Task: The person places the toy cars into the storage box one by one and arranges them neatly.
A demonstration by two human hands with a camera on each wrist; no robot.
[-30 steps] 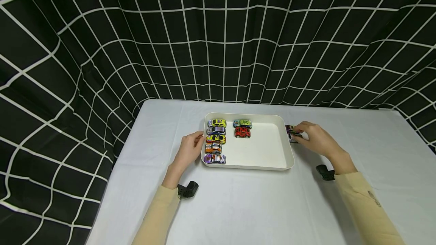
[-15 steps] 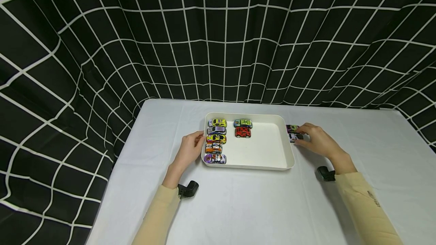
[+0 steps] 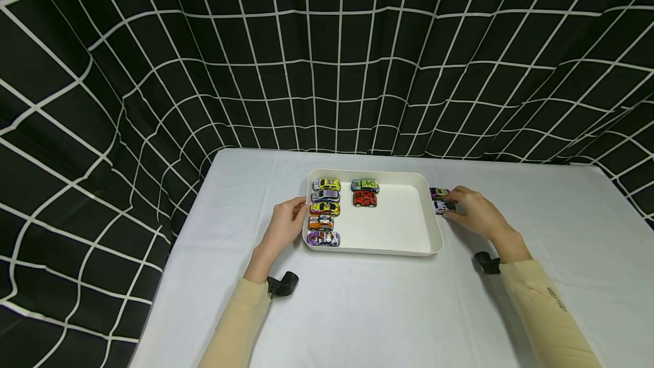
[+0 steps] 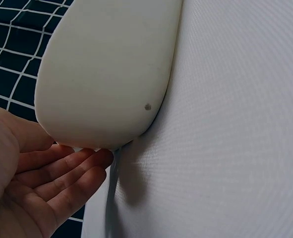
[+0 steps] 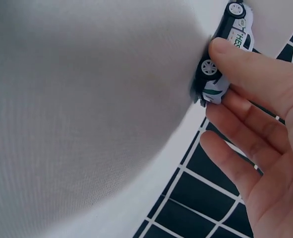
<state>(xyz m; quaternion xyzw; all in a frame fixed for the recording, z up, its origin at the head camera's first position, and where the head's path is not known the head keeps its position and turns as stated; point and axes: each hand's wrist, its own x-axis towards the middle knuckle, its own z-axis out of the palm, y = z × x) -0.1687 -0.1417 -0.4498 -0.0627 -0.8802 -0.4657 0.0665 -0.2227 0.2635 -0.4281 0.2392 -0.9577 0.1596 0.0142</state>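
A shallow white tray [image 3: 388, 226] holds several small toy cars: a column along its left side, plus a green-blue car [image 3: 365, 185] and a red car [image 3: 365, 199] near the middle. My left hand [image 3: 286, 219] touches the tray's left wall with its fingertips; in the left wrist view its fingers lie loosely extended against the outside. To the right of the tray, my right hand [image 3: 477, 213] holds a white toy car [image 5: 220, 74], thumb along its wheeled side, index finger mostly hidden. A dark purple-green toy car [image 3: 437, 192] lies just behind that white car.
A white cloth [image 3: 368, 305] covers the table. Behind and to the left hangs a black curtain [image 3: 327, 72] with a white grid. Each wrist wears a small black camera, the left camera [image 3: 283, 284] near the table's middle.
My right hand has eased slightly to the right, so more of the two cars beside the tray shows. The left hand stays at the tray's wall.
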